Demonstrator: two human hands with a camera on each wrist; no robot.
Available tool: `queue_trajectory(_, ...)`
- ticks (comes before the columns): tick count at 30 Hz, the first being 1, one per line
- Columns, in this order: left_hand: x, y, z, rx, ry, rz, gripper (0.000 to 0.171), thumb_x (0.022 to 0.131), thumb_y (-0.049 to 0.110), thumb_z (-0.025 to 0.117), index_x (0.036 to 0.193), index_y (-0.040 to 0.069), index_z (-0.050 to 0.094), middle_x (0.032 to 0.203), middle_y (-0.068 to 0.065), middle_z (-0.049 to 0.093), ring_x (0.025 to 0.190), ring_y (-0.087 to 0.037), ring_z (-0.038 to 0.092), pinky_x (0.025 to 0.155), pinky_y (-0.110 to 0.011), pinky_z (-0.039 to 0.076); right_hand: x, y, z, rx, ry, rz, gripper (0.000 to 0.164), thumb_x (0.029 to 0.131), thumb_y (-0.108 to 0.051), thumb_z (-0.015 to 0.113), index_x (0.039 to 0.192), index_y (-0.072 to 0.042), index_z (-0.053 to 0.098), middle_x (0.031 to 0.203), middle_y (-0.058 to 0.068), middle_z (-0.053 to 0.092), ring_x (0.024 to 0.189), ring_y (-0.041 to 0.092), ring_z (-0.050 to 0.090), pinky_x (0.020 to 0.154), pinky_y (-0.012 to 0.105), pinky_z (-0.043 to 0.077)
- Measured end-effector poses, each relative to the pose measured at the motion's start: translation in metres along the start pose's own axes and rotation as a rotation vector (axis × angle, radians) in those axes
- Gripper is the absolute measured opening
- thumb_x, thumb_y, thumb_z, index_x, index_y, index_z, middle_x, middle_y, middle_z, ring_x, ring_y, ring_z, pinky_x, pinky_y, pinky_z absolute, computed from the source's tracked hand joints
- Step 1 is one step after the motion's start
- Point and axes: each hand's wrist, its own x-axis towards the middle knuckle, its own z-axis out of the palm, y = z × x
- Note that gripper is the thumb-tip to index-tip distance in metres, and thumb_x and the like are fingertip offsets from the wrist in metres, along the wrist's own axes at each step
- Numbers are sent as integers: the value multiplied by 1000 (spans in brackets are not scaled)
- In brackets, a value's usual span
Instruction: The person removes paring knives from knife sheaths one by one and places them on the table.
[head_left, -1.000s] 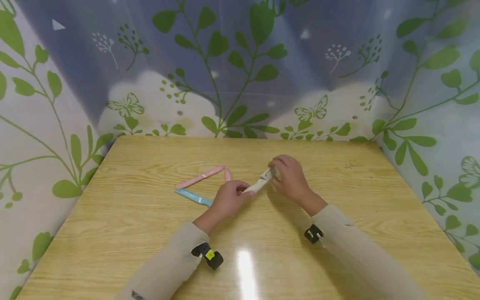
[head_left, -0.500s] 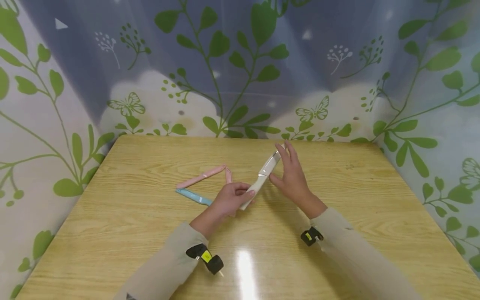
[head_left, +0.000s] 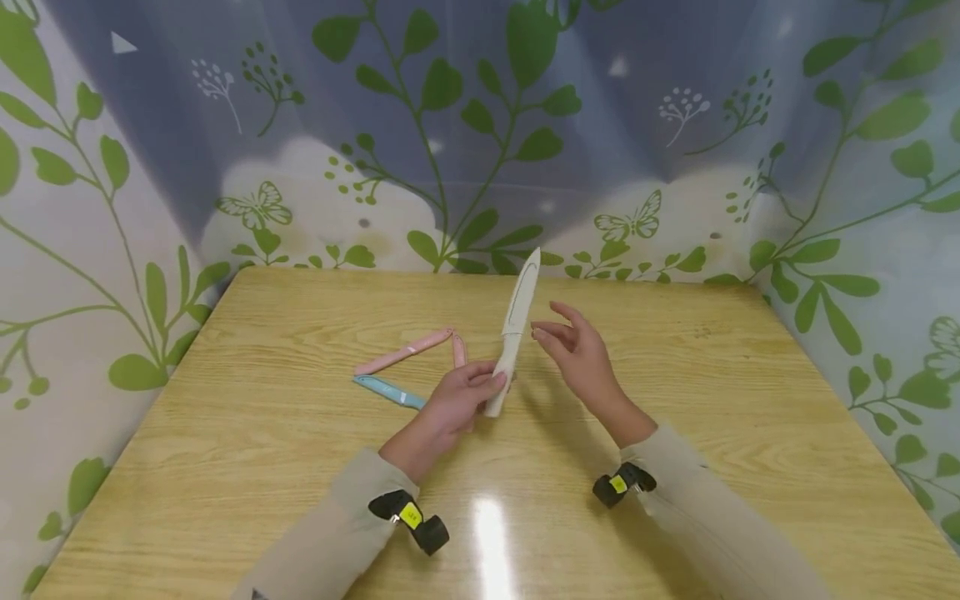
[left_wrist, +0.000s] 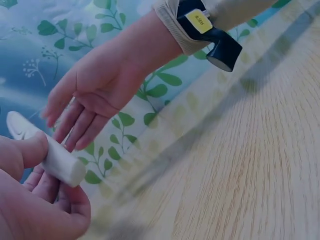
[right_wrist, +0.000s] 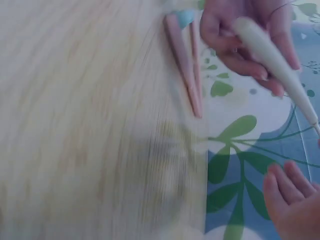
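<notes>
A white knife (head_left: 517, 304), its blade seemingly in a white sheath, points up and away over the middle of the table. My left hand (head_left: 457, 396) grips its handle (head_left: 504, 375) between thumb and fingers. In the left wrist view the thumb lies along the white handle (left_wrist: 62, 165), with fingers curled beneath. My right hand (head_left: 588, 362) hovers just right of the knife, fingers loosely bent and apart from it. The right wrist view shows the fingertips (right_wrist: 287, 182) of that hand below the white handle (right_wrist: 270, 57), holding nothing.
On the wooden table (head_left: 675, 500), left of my hands, lie a long pink knife (head_left: 405, 352), a second pink piece (head_left: 459, 350) partly hidden by the left hand, and a blue knife (head_left: 388, 392). Leaf-patterned curtains (head_left: 487, 167) stand behind and at both sides.
The white knife has swung from leaning right to nearly upright, its tip now farther away. My right hand, earlier on its blade end, has let go and moved back slightly.
</notes>
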Motion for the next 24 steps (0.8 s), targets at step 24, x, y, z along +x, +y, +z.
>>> queue_trajectory(24,-2,-4,3,38,60,34,22,88,2,66,108,-7,60,91,-5,66,81,-13,62,84,-39,52,-15,-6,35,78,-2,222,27,90,-15,65,109,4,66,101,16,68,91,18,61,84,36,50)
